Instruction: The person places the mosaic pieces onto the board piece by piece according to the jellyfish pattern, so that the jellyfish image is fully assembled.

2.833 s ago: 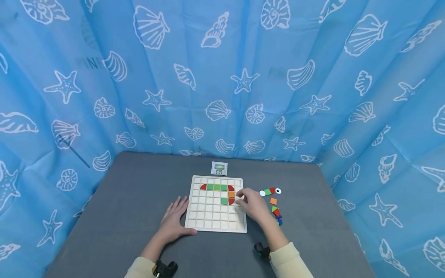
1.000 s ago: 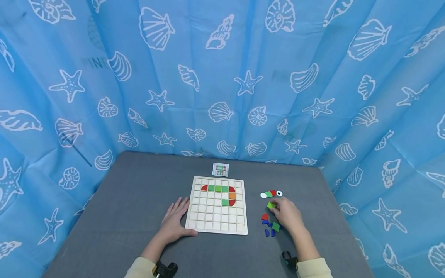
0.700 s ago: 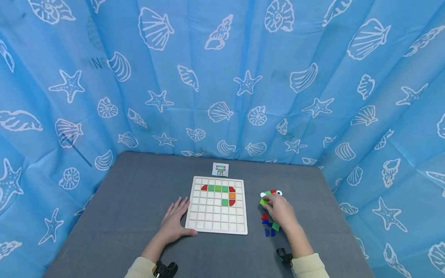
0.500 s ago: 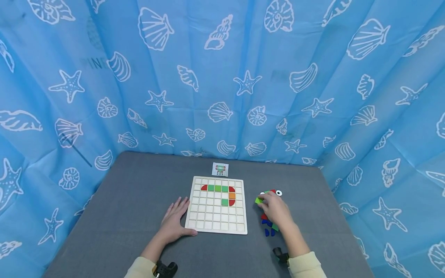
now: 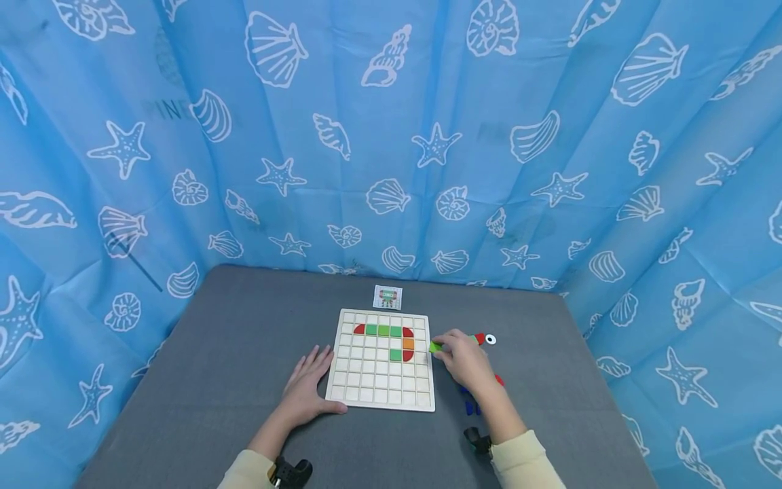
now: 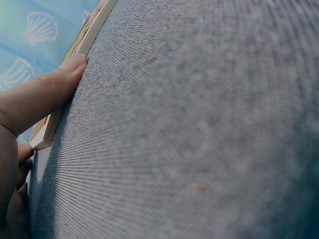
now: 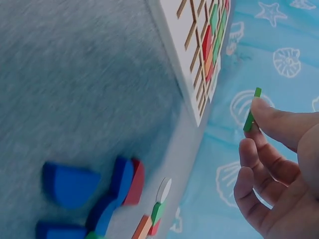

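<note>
My right hand (image 5: 467, 360) pinches a thin light green square tile (image 5: 434, 347) between thumb and fingers, just off the right edge of a pale wooden grid board (image 5: 380, 394). Seen edge-on in the right wrist view, the tile (image 7: 248, 122) stands steeply tilted, apart from the board. On the board lie a row of green squares (image 5: 383, 331) with red rounded pieces (image 5: 359, 329) at both ends, an orange square (image 5: 408, 344), a red piece and a green square below. My left hand (image 5: 305, 390) rests at the board's front left corner, fingers spread along the side, thumb (image 6: 50, 89) against the front edge.
A small printed pattern card (image 5: 387, 297) lies behind the board. Loose pieces lie right of it, partly hidden by my right hand: blue rounded ones (image 7: 72, 184), a red one (image 7: 134, 183), an orange one (image 7: 142, 227) and a white disc (image 7: 164, 190). A shell-patterned curtain (image 5: 391, 136) hangs behind.
My right hand has gone from the board to the loose pieces, taken up the light green tile and carried it left to the board's edge. The left hand and board have stayed put.
</note>
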Motion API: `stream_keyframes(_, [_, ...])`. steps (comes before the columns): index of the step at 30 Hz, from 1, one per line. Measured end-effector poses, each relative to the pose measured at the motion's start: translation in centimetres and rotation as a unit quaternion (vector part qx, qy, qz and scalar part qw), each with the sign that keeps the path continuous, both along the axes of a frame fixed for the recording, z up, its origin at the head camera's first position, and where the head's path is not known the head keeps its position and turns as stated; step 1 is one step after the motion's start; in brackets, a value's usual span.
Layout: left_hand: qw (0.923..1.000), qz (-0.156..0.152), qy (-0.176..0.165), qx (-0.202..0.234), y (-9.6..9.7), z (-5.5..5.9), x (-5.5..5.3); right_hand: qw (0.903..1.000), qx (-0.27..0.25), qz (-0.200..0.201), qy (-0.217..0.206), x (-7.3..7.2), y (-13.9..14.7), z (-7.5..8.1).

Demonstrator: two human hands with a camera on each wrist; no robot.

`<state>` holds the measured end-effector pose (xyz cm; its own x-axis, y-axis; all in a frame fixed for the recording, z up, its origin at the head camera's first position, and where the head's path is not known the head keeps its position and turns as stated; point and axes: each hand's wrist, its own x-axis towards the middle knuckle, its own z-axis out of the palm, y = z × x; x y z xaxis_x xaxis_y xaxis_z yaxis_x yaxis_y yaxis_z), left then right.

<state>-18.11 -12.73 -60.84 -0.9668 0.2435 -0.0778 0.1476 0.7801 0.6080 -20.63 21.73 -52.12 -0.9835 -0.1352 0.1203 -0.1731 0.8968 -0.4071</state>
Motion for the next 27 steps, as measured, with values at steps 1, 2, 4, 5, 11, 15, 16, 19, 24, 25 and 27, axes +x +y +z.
stream_keyframes(1, [1.0000,0.000,0.001,0.000,0.0,0.0,0.0,1.0000,-0.002,0.005,0.002,-0.1,-0.2,0.0])
stream_keyframes(2, [1.0000,0.000,0.001,0.000,0.0,0.0,0.0,0.9999,-0.002,0.010,0.004,-0.1,-0.4,0.1])
stream_keyframes(4, [1.0000,-0.001,0.002,-0.001,0.0,0.1,0.1,0.9998,-0.005,0.018,0.003,-0.3,-0.8,0.2])
stream_keyframes(5, [1.0000,-0.001,0.003,-0.002,0.1,0.2,0.1,0.9997,-0.006,0.022,0.003,-0.3,-1.0,0.2])
stream_keyframes(11, [1.0000,0.001,0.008,-0.003,0.1,0.4,0.3,0.9990,-0.003,0.044,-0.009,-0.8,-2.6,0.3])
stream_keyframes(15, [0.9998,0.000,0.018,-0.002,0.1,0.3,0.4,0.9977,-0.007,0.067,-0.012,-1.0,-3.7,0.3])
stream_keyframes(16, [0.9998,-0.001,0.022,-0.001,0.1,0.3,0.4,0.9972,-0.008,0.073,-0.013,-1.0,-3.9,0.3])
stream_keyframes(19, [0.9996,-0.001,0.027,0.003,0.1,0.3,0.4,0.9960,-0.008,0.087,-0.015,-1.2,-4.7,0.1])
stream_keyframes(24, [0.9997,-0.001,0.023,0.004,0.1,0.3,0.4,0.9950,0.004,0.097,-0.024,-1.6,-5.9,-0.5])
stream_keyframes(25, [0.9998,-0.001,0.021,0.003,0.1,0.2,0.3,0.9947,0.006,0.100,-0.024,-1.7,-6.0,-0.7])
stream_keyframes(27, [0.9998,-0.001,0.019,0.002,0.0,0.2,0.3,0.9938,0.008,0.108,-0.026,-1.9,-6.4,-1.0])
